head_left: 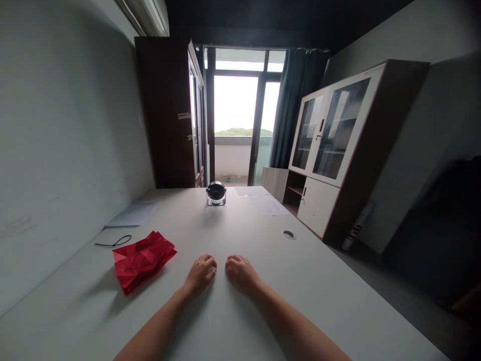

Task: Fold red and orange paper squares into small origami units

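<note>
My left hand (pixel 202 273) rests on the white table (pixel 210 331), its fingers loosely curled in. Just right of it, across a small gap, my right hand (pixel 241 273) lies in much the same way, fingers curled under. I see nothing held in either hand. Left of my left hand is a folded, crumpled red bag (pixel 144 259), not touched by it. Beyond the bag lies a thin black cord (pixel 119 241) bent into a loop. Farther off, a small round device (pixel 216 192) with a dark face stands in a silvery bracket.
Paper sheets lie at the table's left edge (pixel 133 213) and far right (pixel 271 206). A round cable hole (pixel 289 234) is set near the right edge. A dark cabinet (pixel 165 115) stands back left; a white glass-doored cabinet (pixel 319 200) stands right, one lower door open.
</note>
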Available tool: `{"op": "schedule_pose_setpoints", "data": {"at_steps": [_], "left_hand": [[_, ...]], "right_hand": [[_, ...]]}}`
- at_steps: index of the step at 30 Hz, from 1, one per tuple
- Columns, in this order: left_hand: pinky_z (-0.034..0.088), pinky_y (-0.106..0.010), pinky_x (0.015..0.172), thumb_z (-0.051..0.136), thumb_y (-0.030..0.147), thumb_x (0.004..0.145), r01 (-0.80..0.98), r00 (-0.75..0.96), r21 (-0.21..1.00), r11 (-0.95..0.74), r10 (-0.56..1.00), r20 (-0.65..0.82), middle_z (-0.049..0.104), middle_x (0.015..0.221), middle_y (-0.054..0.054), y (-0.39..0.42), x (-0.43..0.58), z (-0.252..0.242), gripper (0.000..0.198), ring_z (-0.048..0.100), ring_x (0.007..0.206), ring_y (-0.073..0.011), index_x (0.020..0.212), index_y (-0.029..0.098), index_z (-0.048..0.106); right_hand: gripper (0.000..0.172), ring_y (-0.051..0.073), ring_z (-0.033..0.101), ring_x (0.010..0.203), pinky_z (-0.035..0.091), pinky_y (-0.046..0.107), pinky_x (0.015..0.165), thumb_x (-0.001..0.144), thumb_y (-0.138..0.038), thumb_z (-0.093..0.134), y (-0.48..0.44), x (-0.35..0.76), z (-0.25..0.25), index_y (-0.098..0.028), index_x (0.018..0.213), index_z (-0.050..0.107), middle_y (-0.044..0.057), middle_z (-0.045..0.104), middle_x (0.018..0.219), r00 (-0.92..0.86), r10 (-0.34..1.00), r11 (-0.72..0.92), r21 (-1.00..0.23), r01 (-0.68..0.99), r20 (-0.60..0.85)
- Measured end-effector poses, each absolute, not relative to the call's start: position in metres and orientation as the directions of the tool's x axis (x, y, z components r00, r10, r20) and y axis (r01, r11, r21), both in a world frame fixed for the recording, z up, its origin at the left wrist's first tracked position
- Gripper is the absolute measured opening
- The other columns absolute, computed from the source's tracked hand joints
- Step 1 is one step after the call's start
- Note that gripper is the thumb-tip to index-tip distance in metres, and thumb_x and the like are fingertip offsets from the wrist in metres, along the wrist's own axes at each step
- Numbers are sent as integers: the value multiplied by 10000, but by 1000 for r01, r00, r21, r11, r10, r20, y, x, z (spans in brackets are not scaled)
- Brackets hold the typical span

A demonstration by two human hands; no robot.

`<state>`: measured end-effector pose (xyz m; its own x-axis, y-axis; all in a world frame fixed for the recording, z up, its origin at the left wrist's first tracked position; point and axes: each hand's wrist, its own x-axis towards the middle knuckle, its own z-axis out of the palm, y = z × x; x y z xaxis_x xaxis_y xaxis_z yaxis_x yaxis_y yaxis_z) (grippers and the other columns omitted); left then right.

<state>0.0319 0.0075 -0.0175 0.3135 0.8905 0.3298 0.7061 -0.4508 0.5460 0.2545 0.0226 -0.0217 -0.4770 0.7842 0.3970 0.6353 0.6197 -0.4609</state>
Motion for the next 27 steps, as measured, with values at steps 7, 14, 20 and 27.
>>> {"op": "schedule_pose_setpoints", "data": {"at_steps": [7,14,20,27], "left_hand": [[430,-363,963,524,229,851,719,299,550,-425,903,308,645,1049,-74,5,33,-13,142,584,1047,-242,893,226,659],[436,-367,964,535,224,838,711,304,552,-436,898,317,645,1055,-73,6,33,-15,135,584,1048,-239,882,224,663],[434,-381,971,540,231,832,715,298,551,-430,901,316,650,1044,-79,7,32,-16,141,587,1042,-246,880,225,672],[429,-358,961,535,234,853,715,300,545,-438,896,327,643,1046,-68,8,32,-18,136,580,1036,-236,895,228,664]], "right_hand": [[191,204,626,1032,444,333,954,851,-175,584,26,255,-28,-246,962,722,46,698,1120,-467,781,623,-467,628,414],[181,205,628,1021,444,329,952,831,-159,599,31,256,-35,-238,923,734,41,708,1094,-462,776,629,-483,609,429],[212,160,625,787,463,255,769,876,-144,523,32,257,-35,-207,859,725,34,709,862,-452,769,640,-524,563,453],[244,116,475,601,361,220,620,865,-241,554,33,255,-39,-180,641,629,-9,591,628,-492,784,620,-493,610,378]]}}
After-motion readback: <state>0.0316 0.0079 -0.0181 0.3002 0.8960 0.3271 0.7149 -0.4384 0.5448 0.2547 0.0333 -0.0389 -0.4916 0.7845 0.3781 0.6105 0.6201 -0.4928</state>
